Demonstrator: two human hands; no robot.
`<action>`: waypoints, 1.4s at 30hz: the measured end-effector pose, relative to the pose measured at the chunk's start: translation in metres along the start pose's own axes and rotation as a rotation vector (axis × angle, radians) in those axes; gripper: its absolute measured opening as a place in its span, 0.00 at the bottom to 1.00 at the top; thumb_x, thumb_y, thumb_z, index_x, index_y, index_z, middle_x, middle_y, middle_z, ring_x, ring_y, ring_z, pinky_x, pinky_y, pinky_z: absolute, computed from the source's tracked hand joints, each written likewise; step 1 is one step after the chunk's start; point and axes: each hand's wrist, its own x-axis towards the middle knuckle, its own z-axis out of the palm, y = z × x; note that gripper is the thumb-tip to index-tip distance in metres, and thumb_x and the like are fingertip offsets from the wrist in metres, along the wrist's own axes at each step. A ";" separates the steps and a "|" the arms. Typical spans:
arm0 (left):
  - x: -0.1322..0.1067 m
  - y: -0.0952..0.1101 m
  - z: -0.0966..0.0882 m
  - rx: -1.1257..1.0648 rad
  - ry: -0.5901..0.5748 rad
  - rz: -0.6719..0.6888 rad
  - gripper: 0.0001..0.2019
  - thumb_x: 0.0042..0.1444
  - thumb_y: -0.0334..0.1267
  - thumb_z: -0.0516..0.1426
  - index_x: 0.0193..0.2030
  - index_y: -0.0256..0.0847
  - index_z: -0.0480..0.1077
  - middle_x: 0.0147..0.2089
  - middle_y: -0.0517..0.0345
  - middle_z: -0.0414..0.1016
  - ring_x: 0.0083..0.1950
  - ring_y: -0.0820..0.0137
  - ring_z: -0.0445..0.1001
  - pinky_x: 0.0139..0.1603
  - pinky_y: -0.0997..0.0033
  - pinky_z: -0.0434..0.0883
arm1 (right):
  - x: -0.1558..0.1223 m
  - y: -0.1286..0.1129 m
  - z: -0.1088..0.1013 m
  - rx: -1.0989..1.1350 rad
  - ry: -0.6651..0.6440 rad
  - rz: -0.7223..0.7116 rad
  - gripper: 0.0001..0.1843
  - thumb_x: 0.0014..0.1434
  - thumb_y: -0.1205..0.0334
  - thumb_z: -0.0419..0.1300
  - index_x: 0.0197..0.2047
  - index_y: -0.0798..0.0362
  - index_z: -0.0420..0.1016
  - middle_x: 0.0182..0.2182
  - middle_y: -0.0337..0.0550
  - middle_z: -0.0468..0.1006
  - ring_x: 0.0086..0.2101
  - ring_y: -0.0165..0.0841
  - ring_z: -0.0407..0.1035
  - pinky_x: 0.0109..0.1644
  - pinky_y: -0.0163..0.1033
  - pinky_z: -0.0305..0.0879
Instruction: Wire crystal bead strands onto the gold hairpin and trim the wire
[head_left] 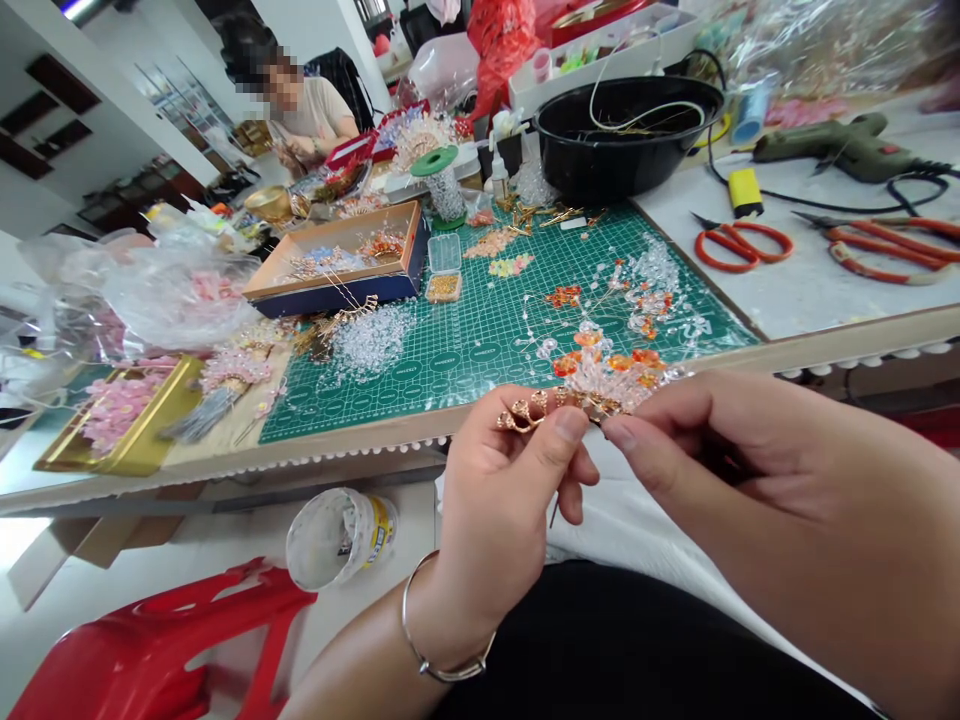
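Note:
A gold hair comb (523, 413) set with clear and orange beads (619, 372) is held between both hands, just above the near table edge. My left hand (510, 490) is closed round the comb's gold part, thumb on top, with a thin metal prong showing below the fingers. At the beaded end, my right hand (757, 470) is closed with thumb and fingertips pinched on the comb. Whether a fine wire is also in that pinch is hidden. Orange beads (564, 296) and clear beads (656, 265) lie on the green cutting mat (465, 370) beyond.
Beyond the mat stand a black basin (622, 150) and an open box (337, 262) of ornaments. At right lie orange-handled scissors (742, 245), pliers (885, 245) and a glue gun (832, 150). A bucket (337, 540) and red stool (172, 640) are below. Another person (315, 110) sits across.

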 end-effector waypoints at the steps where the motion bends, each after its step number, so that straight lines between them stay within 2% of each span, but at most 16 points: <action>1: 0.000 0.000 0.000 -0.006 0.000 0.004 0.09 0.61 0.40 0.62 0.35 0.41 0.66 0.24 0.66 0.72 0.20 0.81 0.66 0.20 0.81 0.61 | 0.000 -0.001 -0.001 -0.039 0.011 -0.035 0.16 0.65 0.54 0.55 0.26 0.47 0.71 0.24 0.32 0.76 0.22 0.28 0.69 0.21 0.36 0.60; 6: 0.000 -0.001 0.000 -0.028 0.015 -0.009 0.10 0.61 0.40 0.62 0.35 0.41 0.66 0.24 0.66 0.72 0.20 0.81 0.65 0.20 0.82 0.61 | 0.001 -0.001 -0.004 -0.223 0.220 -0.307 0.13 0.68 0.61 0.56 0.30 0.49 0.67 0.25 0.35 0.76 0.27 0.29 0.71 0.31 0.38 0.60; 10: -0.001 -0.002 0.001 -0.043 0.013 -0.018 0.09 0.61 0.40 0.62 0.35 0.41 0.66 0.25 0.66 0.73 0.20 0.82 0.65 0.20 0.83 0.62 | 0.002 0.003 -0.003 -0.255 0.220 -0.401 0.08 0.66 0.62 0.59 0.33 0.50 0.68 0.26 0.36 0.75 0.28 0.29 0.70 0.33 0.38 0.61; 16: -0.002 -0.004 -0.002 -0.070 0.003 -0.023 0.10 0.60 0.41 0.63 0.37 0.41 0.67 0.25 0.65 0.72 0.21 0.81 0.66 0.20 0.83 0.61 | 0.001 0.007 -0.004 -0.236 0.153 -0.371 0.06 0.65 0.61 0.59 0.35 0.49 0.69 0.29 0.35 0.77 0.27 0.30 0.69 0.32 0.39 0.59; 21: -0.002 -0.005 -0.003 -0.103 -0.016 -0.022 0.10 0.59 0.41 0.64 0.36 0.41 0.66 0.24 0.66 0.72 0.21 0.81 0.66 0.20 0.84 0.62 | 0.002 0.007 -0.001 -0.233 0.172 -0.371 0.08 0.67 0.58 0.57 0.35 0.47 0.68 0.28 0.31 0.77 0.27 0.28 0.68 0.31 0.37 0.59; 30: -0.002 -0.005 -0.004 -0.132 -0.018 -0.024 0.10 0.60 0.40 0.63 0.37 0.41 0.67 0.25 0.67 0.73 0.21 0.82 0.66 0.20 0.84 0.62 | -0.001 0.007 -0.002 -0.269 0.173 -0.372 0.09 0.68 0.58 0.56 0.34 0.47 0.67 0.28 0.32 0.76 0.28 0.29 0.68 0.32 0.38 0.60; 38: -0.002 -0.005 -0.004 -0.135 -0.029 -0.028 0.10 0.60 0.41 0.63 0.37 0.41 0.67 0.25 0.66 0.73 0.21 0.82 0.66 0.20 0.85 0.62 | 0.002 0.006 -0.001 -0.295 0.175 -0.447 0.10 0.68 0.60 0.56 0.33 0.49 0.65 0.26 0.34 0.74 0.27 0.29 0.69 0.34 0.38 0.61; 42: -0.003 -0.005 -0.003 -0.139 -0.030 -0.034 0.10 0.60 0.41 0.64 0.37 0.41 0.66 0.24 0.66 0.73 0.21 0.82 0.66 0.20 0.85 0.62 | 0.001 0.008 0.000 -0.312 0.179 -0.501 0.05 0.67 0.62 0.58 0.38 0.51 0.69 0.29 0.38 0.77 0.30 0.30 0.70 0.35 0.38 0.63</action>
